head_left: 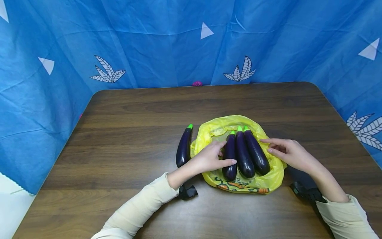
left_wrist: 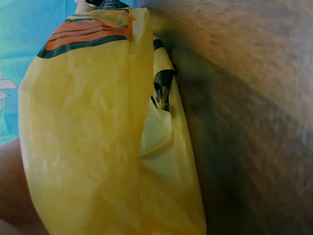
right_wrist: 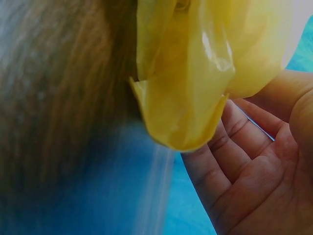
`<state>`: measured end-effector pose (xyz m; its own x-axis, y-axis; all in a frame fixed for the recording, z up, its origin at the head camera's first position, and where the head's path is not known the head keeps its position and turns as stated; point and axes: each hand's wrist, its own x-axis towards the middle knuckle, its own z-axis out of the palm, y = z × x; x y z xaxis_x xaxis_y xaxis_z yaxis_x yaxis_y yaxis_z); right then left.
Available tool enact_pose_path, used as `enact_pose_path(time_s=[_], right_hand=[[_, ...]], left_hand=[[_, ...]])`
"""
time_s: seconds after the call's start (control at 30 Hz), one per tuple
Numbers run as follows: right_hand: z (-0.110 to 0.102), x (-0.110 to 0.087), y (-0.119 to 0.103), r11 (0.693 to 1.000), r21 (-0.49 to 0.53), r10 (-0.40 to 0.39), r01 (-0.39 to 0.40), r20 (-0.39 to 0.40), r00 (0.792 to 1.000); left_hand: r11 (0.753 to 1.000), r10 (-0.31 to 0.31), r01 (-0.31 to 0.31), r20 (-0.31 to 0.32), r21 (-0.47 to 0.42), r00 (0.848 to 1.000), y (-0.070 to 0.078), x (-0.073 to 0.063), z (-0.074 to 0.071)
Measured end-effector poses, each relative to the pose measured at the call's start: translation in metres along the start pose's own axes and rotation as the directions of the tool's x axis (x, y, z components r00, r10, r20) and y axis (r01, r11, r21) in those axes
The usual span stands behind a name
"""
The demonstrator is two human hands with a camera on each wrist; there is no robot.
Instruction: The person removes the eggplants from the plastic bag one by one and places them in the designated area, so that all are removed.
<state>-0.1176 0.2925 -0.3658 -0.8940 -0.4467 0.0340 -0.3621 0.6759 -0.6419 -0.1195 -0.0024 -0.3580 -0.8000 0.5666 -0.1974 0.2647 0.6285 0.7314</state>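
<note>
Three dark purple eggplants with green stem ends lie side by side in a yellow plastic bag [head_left: 270,186] with its mouth spread wide. My left hand [head_left: 210,156] reaches over the bag's left rim and holds the leftmost eggplant [head_left: 229,172], thumb across it and fingers at its left side. The middle eggplant [head_left: 245,162] and right eggplant [head_left: 259,156] lie beside it. My right hand [head_left: 293,154] is at the bag's right rim, fingers extended and thumb apart. In the right wrist view, its fingers [right_wrist: 239,142] reach behind the yellow plastic. The bag hides most of the left hand in the left wrist view.
Another eggplant [head_left: 184,147] lies on the brown wooden table [head_left: 128,142], just outside the bag's left side. A blue patterned curtain [head_left: 167,49] hangs behind the table and along its sides. Black wrist devices sit under both forearms.
</note>
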Motion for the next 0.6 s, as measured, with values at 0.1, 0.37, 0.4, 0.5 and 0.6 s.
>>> enact_pose_path(time_s=[0.1,0.37,0.4,0.5,0.6], right_hand=[[-0.0001,0.0001,-0.0003,1.0,-0.004,0.001,-0.001,0.002,1.0],[0.0005,0.0001,-0.0003,1.0,-0.004,-0.007,0.007,-0.002,1.0],[0.0006,0.0002,-0.0003,1.0,-0.004,-0.007,0.007,-0.002,1.0],[0.0006,0.0002,-0.0005,1.0,-0.005,-0.005,0.005,-0.004,1.0],[0.0007,0.0,-0.0007,1.0,-0.005,-0.004,0.004,-0.005,1.0]], left_hand=[[1.0,-0.001,0.001,-0.005,-0.003,1.0,0.0002,0.0003,0.0018],[1.0,-0.017,0.017,-0.023,-0.026,1.0,-0.0007,0.0017,0.0048],[0.999,-0.018,0.018,-0.025,-0.03,1.0,-0.0008,0.0018,0.005],[0.999,-0.017,0.016,-0.03,-0.046,0.999,-0.0013,0.0018,0.0057],[0.998,-0.015,0.013,-0.031,-0.059,0.999,-0.0013,0.0013,0.0061]])
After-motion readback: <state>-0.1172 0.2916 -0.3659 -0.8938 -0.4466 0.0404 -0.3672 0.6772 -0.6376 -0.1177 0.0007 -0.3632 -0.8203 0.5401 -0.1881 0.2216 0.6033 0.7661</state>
